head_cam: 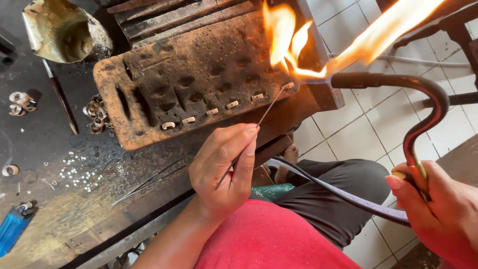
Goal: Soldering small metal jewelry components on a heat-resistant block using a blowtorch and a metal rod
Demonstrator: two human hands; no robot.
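Observation:
My left hand (226,167) pinches a thin metal wire (266,109) whose far tip touches a small metal piece (288,85) at the right end of a scorched, pitted soldering block (164,74). Several more small curved metal pieces (209,112) lie in a row along the block's front. My right hand (440,209) grips the handle of a curved gas torch (423,107). Its nozzle points left at the small piece, and an orange flame (291,42) flares up over the block's right end. A grey hose (343,197) runs from the torch across my lap.
On the dark workbench (64,219) lie tweezers (147,182), a blue lighter (12,226), white solder chips (77,174), curled metal strips (97,114), a brush (59,94) and a dented metal dish (64,30). White floor tiles (358,124) are at right.

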